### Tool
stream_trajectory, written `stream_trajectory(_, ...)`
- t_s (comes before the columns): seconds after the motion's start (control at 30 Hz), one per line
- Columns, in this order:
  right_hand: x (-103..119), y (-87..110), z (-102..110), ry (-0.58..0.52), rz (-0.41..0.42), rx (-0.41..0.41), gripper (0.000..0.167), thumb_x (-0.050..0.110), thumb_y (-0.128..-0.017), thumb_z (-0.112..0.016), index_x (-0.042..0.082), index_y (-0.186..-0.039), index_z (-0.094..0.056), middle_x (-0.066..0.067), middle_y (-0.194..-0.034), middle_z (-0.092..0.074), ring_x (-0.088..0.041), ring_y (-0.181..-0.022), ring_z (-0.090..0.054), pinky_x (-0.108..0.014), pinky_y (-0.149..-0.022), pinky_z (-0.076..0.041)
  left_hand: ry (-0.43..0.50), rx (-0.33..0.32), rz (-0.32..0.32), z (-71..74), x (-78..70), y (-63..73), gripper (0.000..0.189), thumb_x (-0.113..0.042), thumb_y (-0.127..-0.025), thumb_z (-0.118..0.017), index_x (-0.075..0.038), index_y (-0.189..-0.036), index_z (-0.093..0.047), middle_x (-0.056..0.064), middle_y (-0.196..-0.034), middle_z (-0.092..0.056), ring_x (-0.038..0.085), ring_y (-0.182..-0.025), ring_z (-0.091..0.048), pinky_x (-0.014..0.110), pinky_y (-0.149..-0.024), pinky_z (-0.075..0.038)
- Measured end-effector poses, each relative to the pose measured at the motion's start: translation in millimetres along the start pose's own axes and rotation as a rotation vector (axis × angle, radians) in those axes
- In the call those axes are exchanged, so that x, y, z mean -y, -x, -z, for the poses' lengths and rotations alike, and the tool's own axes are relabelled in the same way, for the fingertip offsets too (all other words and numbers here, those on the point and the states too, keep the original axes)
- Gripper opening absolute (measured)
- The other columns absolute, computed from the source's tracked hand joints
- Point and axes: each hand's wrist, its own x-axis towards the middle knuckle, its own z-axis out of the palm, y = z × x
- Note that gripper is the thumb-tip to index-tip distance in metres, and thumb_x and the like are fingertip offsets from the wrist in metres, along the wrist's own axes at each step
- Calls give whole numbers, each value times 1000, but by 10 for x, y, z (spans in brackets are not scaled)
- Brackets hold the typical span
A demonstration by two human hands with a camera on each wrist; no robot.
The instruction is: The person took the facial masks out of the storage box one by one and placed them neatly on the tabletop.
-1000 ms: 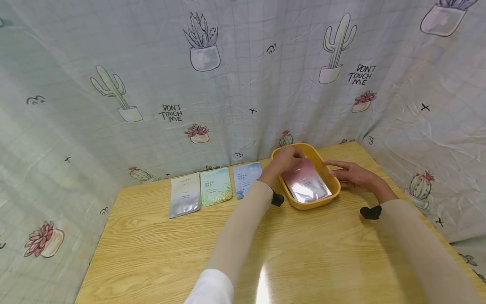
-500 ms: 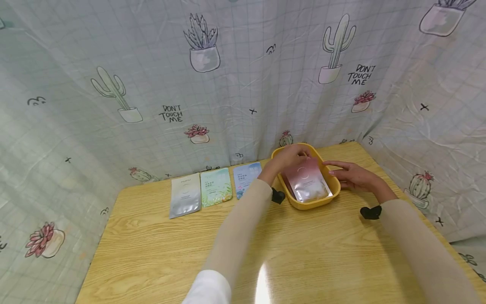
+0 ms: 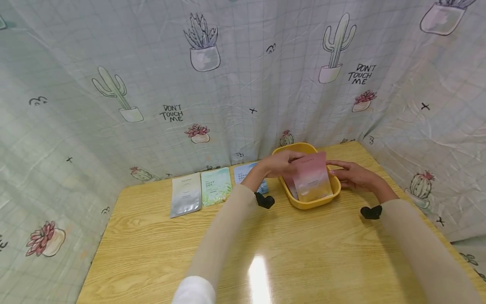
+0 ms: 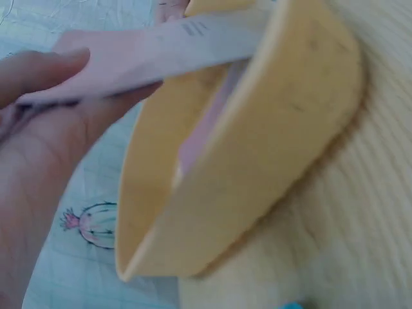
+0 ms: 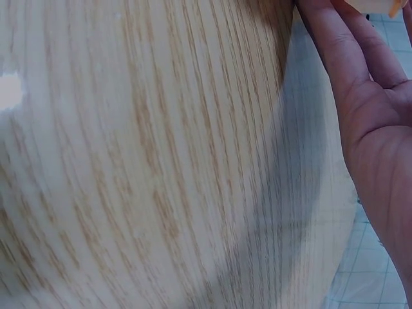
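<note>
Well, right of centre, the left hand (image 3: 280, 164) pinches the tilted pink packet (image 3: 313, 177), lower end inside the yellow basket (image 3: 308, 205), whose side the right hand (image 3: 355, 176), fingers extended, touches, a light brace against sliding.

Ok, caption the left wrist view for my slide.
Left hand pinches a pink packet at the mouth of a yellow bin.

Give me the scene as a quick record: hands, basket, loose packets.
left hand: pinches a pink packet
pink packet state: tilted, lower end inside the yellow basket
right hand: fingers against the basket's right side
basket contents: another pinkish packet
table row, left to right: silver packet, green packet, blue packet (partly hidden)
</note>
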Motion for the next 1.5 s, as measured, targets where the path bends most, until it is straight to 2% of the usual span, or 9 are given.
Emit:
stream_trajectory(0.13, 14, 3, 7, 1, -8, 4, 68, 23, -109, -52, 14, -165, -14, 11, -132, -58, -10, -115, -65, -39, -98, -55, 178, 92, 28, -35, 96, 110, 64, 17, -99, -46, -5, -158, -33, 20, -150, -46, 22, -116, -56, 45, -103, -49)
stream_trajectory(0.2, 14, 5, 17, -9, -5, 3, 69, 22, -109, -51, 13, -165, -13, 13, -129, -62, -11, -114, -66, -38, -97, -56, 198, 82, 25, -65, 133, 142, 59, 15, -102, -44, -3, -158, -33, 20, -148, -48, 22, -117, -57, 50, -109, -45)
stream_trajectory(0.4, -12, 19, 52, -40, 9, 13, 72, 18, -109, -50, 8, -164, -5, 14, -122, -66, -11, -111, -68, -36, -94, -57, 294, -127, 1, -209, 256, 85, 41, 8, -106, -39, 9, -147, -45, 11, -121, -60, 16, -108, -61, 48, -112, -42)
stream_trajectory(0.6, -47, 39, 71, -87, 28, 35, 72, 13, -110, -48, 6, -163, 0, 12, -120, -69, -11, -109, -69, -35, -93, -57, 365, -398, 18, -443, 310, -55, 34, -6, -109, -46, 7, -138, -58, 19, -116, -69, 20, -99, -69, 46, -104, -51)
stream_trajectory(0.73, -56, 31, 71, -99, 31, 34, 72, 13, -110, -47, 5, -163, 1, 12, -120, -70, -10, -109, -69, -33, -92, -58, 290, -481, 30, -562, 314, -76, 32, -7, -108, -47, 7, -133, -62, 17, -111, -71, 17, -93, -68, 37, -92, -59)
stream_trajectory(0.87, -42, 28, 60, -78, 14, 7, 72, 16, -109, -49, 7, -164, -2, 14, -119, -68, -10, -108, -68, -33, -92, -58, 193, -488, 15, -603, 337, -45, 33, 3, -107, -44, 9, -134, -61, 20, -116, -70, 16, -97, -66, 31, -87, -59)
stream_trajectory(1.07, -26, 26, 56, -45, 14, -2, 71, 19, -109, -50, 7, -164, -5, 14, -120, -66, -11, -109, -68, -34, -92, -58, 260, -512, -3, -607, 353, -17, 33, 3, -107, -44, 9, -135, -59, 23, -118, -69, 20, -102, -67, 37, -94, -58)
stream_trajectory(1.23, -35, 19, 65, -67, 26, 10, 72, 15, -109, -49, 5, -163, -2, 15, -118, -68, -9, -108, -69, -34, -91, -58, 246, -558, -18, -631, 346, -29, 31, -2, -106, -50, 8, -132, -63, 21, -114, -71, 22, -98, -70, 39, -89, -60)
stream_trajectory(1.5, -43, -4, 57, -94, 35, 34, 72, 14, -110, -48, 4, -163, -1, 14, -119, -69, -10, -109, -68, -34, -92, -58, -80, -572, 23, -726, 285, 48, 16, 1, -102, -58, 11, -102, -70, 18, -100, -73, 26, -96, -73, 32, -76, -63)
